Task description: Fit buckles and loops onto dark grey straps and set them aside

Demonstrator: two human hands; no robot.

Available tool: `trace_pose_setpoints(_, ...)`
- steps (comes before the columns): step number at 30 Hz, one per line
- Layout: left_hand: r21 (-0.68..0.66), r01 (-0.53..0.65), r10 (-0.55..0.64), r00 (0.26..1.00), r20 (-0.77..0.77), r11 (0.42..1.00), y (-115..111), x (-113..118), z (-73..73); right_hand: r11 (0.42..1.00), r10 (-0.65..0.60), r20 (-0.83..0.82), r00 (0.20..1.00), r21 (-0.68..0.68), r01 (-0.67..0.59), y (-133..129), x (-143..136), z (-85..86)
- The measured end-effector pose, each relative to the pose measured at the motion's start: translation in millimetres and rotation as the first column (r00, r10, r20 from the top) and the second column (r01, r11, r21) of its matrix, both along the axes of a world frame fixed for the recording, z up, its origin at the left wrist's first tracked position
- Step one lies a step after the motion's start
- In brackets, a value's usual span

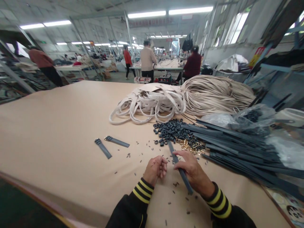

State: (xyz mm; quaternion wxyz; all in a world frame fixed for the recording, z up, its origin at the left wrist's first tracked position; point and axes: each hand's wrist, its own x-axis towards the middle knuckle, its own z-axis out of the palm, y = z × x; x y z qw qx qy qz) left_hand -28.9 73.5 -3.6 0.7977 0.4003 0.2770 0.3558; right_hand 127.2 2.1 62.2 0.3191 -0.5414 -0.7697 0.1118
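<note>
A dark grey strap slants across the near part of the table, gripped between the thumb and fingers of my right hand. Just left of it is my left hand, its fingers curled inward; what they hold, if anything, is too small to tell. Beyond my hands lies a pile of small black loops, with gold buckles at its right edge. Two short straps with buckles rest on the tan table to the left. Small dark bits are scattered around my hands.
Long dark strips cover the table's right side, beside clear plastic bags. Looped beige straps and a big beige coil lie at the back. Several people stand or sit farther off among other tables.
</note>
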Motion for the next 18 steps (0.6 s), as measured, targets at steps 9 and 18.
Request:
trace_pose_setpoints(9, -0.074, -0.172, 0.171, 0.985, -0.023, 0.982, 2.6, 1.3, -3.0, 0.927, 0.226, -0.346, 0.911, -0.211, -0.31, -4.5, -7.6, -22.5)
trace_pose_setpoints(18, -0.006, -0.203, 0.201, 0.972, -0.125, 0.979, 2.7, 4.7, -2.5, 0.906, -0.047, -0.273, 0.961, -0.416, -0.074, -13.7, 36.7, -11.0)
